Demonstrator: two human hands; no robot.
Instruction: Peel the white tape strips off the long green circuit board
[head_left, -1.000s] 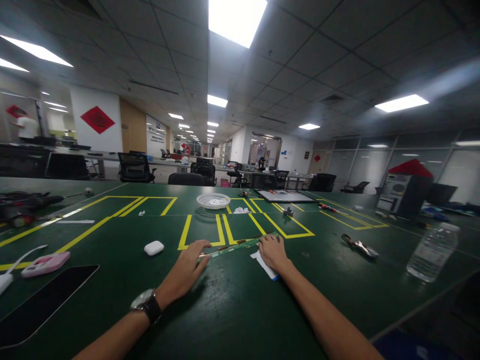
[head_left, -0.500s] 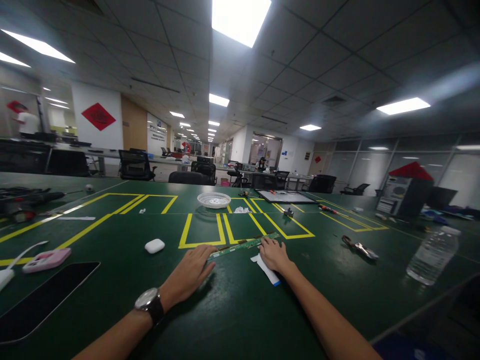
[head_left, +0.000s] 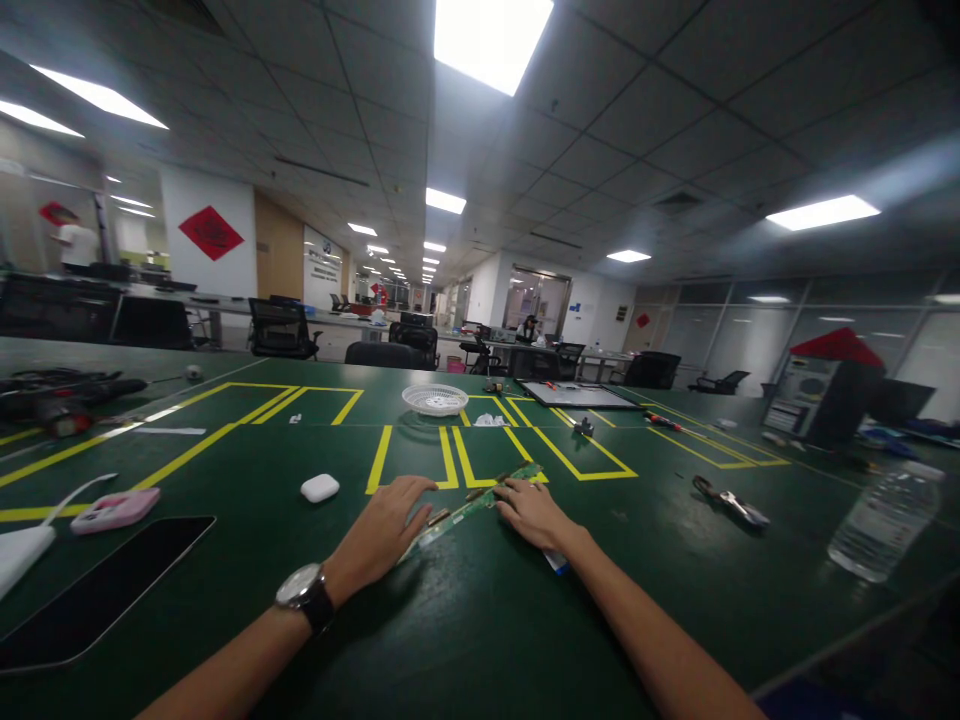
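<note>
A long, narrow green circuit board [head_left: 463,514] lies slantwise between my hands, its right end farther from me and slightly raised. My right hand [head_left: 534,512] bends its fingers over the board near that end and grips it there. Beside the other end is my left hand [head_left: 384,522], thumb and fingers apart, with the board's near end passing by the thumb; whether they touch is unclear. On the left wrist sits a watch [head_left: 301,590]. Beneath my right hand, a white strip with a blue end [head_left: 556,563] is mostly covered.
Around the hands on the green table [head_left: 465,640] are a white earbud case [head_left: 320,488], a phone [head_left: 112,590], a pink case [head_left: 116,511], a white basket [head_left: 435,400], pliers-like tool [head_left: 739,507] and a water bottle [head_left: 885,522]. A flat panel [head_left: 577,395] lies farther back.
The board has turned more slantwise, and its near end has come toward me. My right hand has shifted left and now covers more of the white strip. The view has swung slightly.
</note>
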